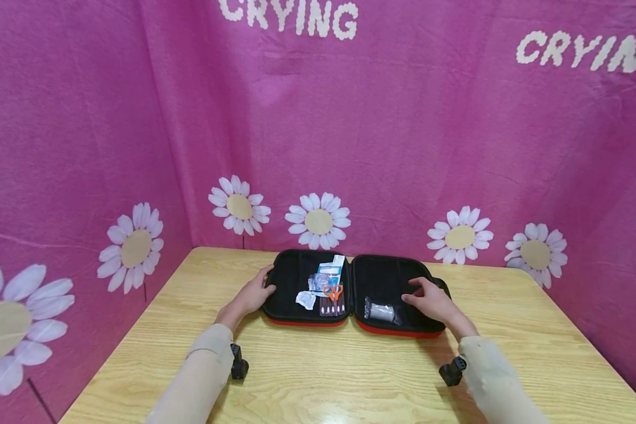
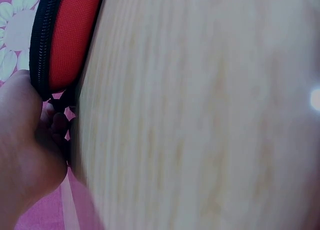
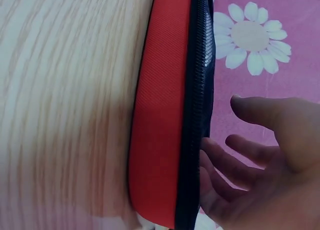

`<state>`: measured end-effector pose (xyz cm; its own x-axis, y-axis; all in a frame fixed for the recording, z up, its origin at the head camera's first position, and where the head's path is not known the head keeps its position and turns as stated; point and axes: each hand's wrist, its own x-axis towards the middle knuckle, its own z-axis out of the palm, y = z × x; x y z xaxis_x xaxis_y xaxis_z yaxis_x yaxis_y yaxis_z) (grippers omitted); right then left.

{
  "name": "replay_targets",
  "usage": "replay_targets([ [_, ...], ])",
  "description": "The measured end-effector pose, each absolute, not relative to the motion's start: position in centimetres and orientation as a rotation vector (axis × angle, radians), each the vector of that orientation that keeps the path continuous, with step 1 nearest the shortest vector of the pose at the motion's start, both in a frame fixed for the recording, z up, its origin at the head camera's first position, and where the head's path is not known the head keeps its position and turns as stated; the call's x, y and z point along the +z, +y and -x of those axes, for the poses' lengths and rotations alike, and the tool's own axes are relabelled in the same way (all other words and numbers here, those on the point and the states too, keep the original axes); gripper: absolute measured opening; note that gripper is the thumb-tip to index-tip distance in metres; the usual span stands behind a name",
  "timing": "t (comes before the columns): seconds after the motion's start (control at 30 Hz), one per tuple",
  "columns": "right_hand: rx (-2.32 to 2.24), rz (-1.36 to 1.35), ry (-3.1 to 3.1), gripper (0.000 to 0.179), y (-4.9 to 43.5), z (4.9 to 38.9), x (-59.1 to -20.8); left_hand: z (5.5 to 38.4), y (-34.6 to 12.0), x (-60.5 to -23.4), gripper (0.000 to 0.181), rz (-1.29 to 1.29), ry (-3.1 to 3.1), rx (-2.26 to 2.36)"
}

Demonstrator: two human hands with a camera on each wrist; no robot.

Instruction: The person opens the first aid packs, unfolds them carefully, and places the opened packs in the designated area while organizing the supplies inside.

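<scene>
A zip case (image 1: 352, 288), black inside with red outer sides, lies unfolded on the table. At its left edge my left hand (image 1: 250, 296) grips the rim, thumb on top; in the left wrist view the fingers are partly hidden behind the case. Above the right half hovers my right hand (image 1: 431, 300), fingers loosely bent and holding nothing. Orange-handled scissors (image 1: 333, 292), a blue-and-white packet (image 1: 331, 271) and a small white packet (image 1: 305, 300) lie in the left half. In the right half there is a white roll in clear wrap (image 1: 383, 312).
The wooden table (image 1: 318, 371) runs up to a pink cloth backdrop (image 1: 392, 147) with daisies behind and at both sides. A black handle (image 1: 442, 287) sticks out at the case's right side. Dark loops with white-tipped items (image 1: 331, 308) sit below the scissors.
</scene>
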<state>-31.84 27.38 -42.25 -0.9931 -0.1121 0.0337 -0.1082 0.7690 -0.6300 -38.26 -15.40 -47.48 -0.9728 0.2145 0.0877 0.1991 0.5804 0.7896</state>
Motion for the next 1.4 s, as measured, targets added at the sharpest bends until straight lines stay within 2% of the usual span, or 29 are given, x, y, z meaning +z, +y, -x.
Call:
replay_targets([
  [0.43,-1.003,0.376,3.114,0.03,26.3,32.0,-41.3,38.1,-15.4,-47.4,0.061,-0.341,2.771,1.37],
  [0.97,-1.028,0.656,3.081,0.025,20.9,33.7,-39.9,38.2,-15.4,-47.4,0.061,-0.352,2.8,1.362],
  [1.4,-1.044,0.692,2.99,0.026,18.1,35.3,-40.3,38.1,-15.4,-47.4,0.061,-0.359,2.789,1.369],
])
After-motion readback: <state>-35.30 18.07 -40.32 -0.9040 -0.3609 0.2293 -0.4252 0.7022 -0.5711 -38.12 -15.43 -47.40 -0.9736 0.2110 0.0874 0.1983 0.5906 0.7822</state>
